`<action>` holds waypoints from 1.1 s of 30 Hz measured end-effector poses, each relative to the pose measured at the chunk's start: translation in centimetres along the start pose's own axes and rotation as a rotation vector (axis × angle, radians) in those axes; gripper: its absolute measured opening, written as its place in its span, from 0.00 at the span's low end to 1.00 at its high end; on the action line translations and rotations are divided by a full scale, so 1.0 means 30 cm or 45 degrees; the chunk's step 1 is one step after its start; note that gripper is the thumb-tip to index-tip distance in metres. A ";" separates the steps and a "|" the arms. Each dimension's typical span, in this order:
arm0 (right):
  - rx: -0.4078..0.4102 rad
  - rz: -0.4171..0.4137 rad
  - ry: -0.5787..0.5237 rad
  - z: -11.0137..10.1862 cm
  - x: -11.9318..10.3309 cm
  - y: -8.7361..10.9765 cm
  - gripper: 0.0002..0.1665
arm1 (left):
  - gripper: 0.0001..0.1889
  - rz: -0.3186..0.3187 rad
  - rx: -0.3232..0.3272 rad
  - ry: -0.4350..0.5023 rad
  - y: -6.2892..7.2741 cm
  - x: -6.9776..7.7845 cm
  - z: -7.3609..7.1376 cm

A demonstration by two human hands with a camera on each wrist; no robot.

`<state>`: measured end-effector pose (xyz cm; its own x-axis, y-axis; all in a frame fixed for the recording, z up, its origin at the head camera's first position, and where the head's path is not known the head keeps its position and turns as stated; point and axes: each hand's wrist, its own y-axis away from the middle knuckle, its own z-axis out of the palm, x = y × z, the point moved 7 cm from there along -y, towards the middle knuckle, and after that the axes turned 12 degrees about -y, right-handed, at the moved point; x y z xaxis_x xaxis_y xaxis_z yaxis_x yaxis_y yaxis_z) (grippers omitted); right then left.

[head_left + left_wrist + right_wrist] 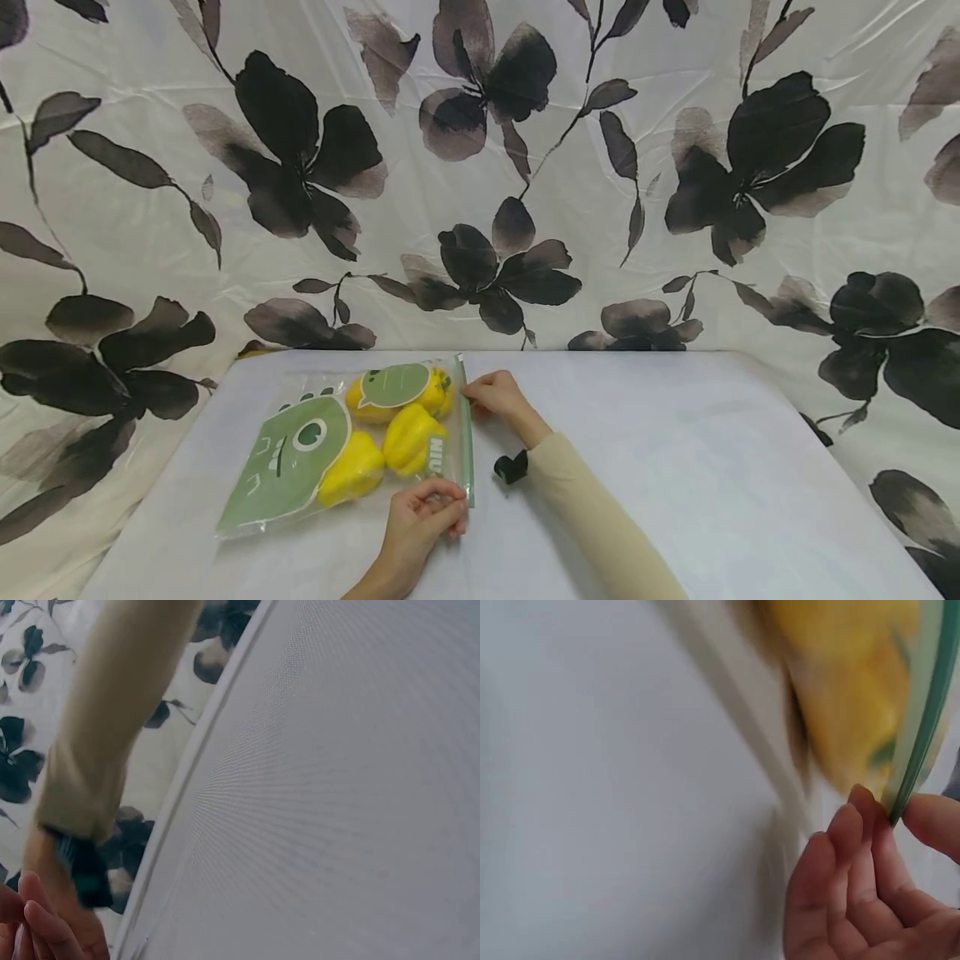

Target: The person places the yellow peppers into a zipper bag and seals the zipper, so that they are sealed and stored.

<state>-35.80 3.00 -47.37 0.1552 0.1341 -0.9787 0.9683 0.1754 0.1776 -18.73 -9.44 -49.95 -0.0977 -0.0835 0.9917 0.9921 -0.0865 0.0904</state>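
A clear zip bag (281, 467) with a green cartoon face lies on the white table, its green zip edge (467, 433) facing right. Three yellow bell peppers (408, 440) are inside, partly covered by the print. At the far end of the zip edge, my right hand (498, 396) pinches the strip; the right wrist view shows the green strip (924, 712) between thumb and fingers. My left hand (423, 521) holds the near corner of the bag, fingers curled and thumb against them. Only the fingertips (45, 915) of that hand show in the left wrist view.
The white table (675, 467) extends to the right of the bag. A floral cloth (630, 208) hangs behind it. A small black device (512, 467) sits at the right wrist, by the beige sleeve (592, 508).
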 end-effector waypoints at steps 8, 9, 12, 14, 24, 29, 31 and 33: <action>-0.232 -0.063 -0.058 0.012 0.042 0.227 0.13 | 0.08 0.007 0.008 -0.032 -0.010 0.001 -0.003; -0.243 -0.071 -0.071 0.014 0.047 0.238 0.13 | 0.07 0.008 0.013 -0.031 -0.010 0.001 -0.005; -0.268 -0.088 -0.115 0.022 0.057 0.252 0.13 | 0.05 0.009 0.017 -0.025 -0.010 -0.001 -0.010; -0.285 -0.097 -0.146 0.027 0.060 0.254 0.13 | 0.06 0.008 0.012 -0.014 -0.009 -0.003 -0.011; -0.313 -0.112 -0.211 0.027 0.085 0.257 0.12 | 0.06 -0.039 -0.010 0.008 -0.005 -0.006 -0.001; -0.338 -0.124 -0.235 0.028 0.088 0.255 0.12 | 0.13 -0.239 -0.227 -0.060 0.024 0.025 0.010; -0.345 -0.117 -0.245 0.027 0.090 0.255 0.12 | 0.18 -0.286 -0.432 -0.149 0.052 0.065 0.013; -0.348 -0.111 -0.249 0.027 0.092 0.256 0.12 | 0.20 -0.247 -0.618 -0.274 0.078 0.130 0.000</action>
<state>-27.79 3.93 -48.78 0.1344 -0.0775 -0.9879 0.8955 0.4363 0.0877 -16.78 -9.98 -45.87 -0.2062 0.1791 0.9620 0.8027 -0.5313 0.2710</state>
